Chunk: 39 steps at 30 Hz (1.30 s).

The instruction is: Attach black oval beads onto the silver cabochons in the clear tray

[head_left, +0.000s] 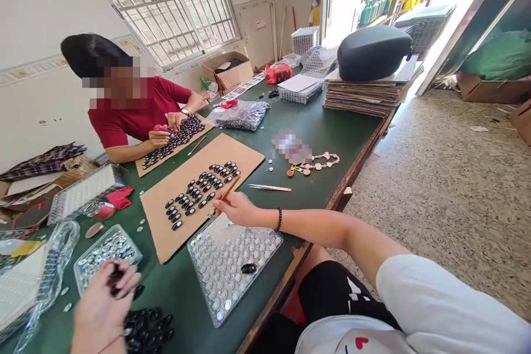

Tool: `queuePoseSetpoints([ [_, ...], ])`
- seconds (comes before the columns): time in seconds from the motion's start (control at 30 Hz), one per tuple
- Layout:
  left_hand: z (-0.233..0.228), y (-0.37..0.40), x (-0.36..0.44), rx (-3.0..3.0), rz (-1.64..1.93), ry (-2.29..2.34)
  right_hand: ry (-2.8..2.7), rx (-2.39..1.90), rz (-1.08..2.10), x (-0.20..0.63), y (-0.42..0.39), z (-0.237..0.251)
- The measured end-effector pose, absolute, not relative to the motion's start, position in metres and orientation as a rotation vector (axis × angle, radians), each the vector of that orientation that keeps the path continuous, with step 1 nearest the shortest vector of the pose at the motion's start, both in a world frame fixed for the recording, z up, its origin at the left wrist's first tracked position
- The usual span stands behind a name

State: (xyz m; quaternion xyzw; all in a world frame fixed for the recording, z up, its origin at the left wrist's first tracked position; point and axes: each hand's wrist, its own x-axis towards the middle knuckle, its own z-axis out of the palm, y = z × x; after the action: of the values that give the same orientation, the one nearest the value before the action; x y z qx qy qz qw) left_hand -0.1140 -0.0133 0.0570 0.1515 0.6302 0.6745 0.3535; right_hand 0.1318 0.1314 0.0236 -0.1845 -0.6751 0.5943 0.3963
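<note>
My right hand [236,208] grips a thin wooden stick [226,194], its tip pointing down at the near edge of a cardboard sheet [157,227] that carries rows of small black oval pieces [199,187]. Just below that hand lies a clear blister tray [226,265] of round cells with one black piece [249,268] in it. My left hand [102,310] pinches small black pieces over a loose pile of them [147,329] at the table's near edge, beside a second clear tray [105,254].
A person in a red shirt [136,113] works across the green table [315,133] on another cardboard sheet [176,141]. Tweezers [269,187], a pink bead chain [317,163], a plastic bag [238,115], stacked cardboard [365,97] and a dark case [373,52] lie farther back.
</note>
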Motion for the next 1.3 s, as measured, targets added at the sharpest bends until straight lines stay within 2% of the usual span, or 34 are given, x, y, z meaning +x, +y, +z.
queuePoseSetpoints([
  [0.13,0.036,-0.013,-0.038,0.435,1.695,1.392,-1.784,-0.450,1.411,0.133,0.128,0.020],
  [0.27,0.028,-0.015,0.002,0.302,1.514,1.225,-1.840,-0.462,1.347,0.135,0.116,0.013],
  [0.47,0.021,-0.018,0.004,0.036,1.561,0.891,-1.831,-0.418,1.446,0.140,0.109,0.006],
  [0.7,0.016,-0.022,0.002,-0.109,1.662,0.807,-1.841,-0.419,1.499,0.143,0.106,0.008],
  [1.0,0.021,-0.022,0.012,0.199,1.491,0.938,-1.874,-0.397,1.479,0.145,0.104,0.010],
  [1.17,0.017,-0.022,0.022,0.699,1.323,1.454,-1.972,-0.297,1.481,0.146,0.101,0.011],
  [1.3,0.012,-0.021,0.024,1.088,1.191,1.877,-2.135,-0.279,1.263,0.147,0.097,0.009],
])
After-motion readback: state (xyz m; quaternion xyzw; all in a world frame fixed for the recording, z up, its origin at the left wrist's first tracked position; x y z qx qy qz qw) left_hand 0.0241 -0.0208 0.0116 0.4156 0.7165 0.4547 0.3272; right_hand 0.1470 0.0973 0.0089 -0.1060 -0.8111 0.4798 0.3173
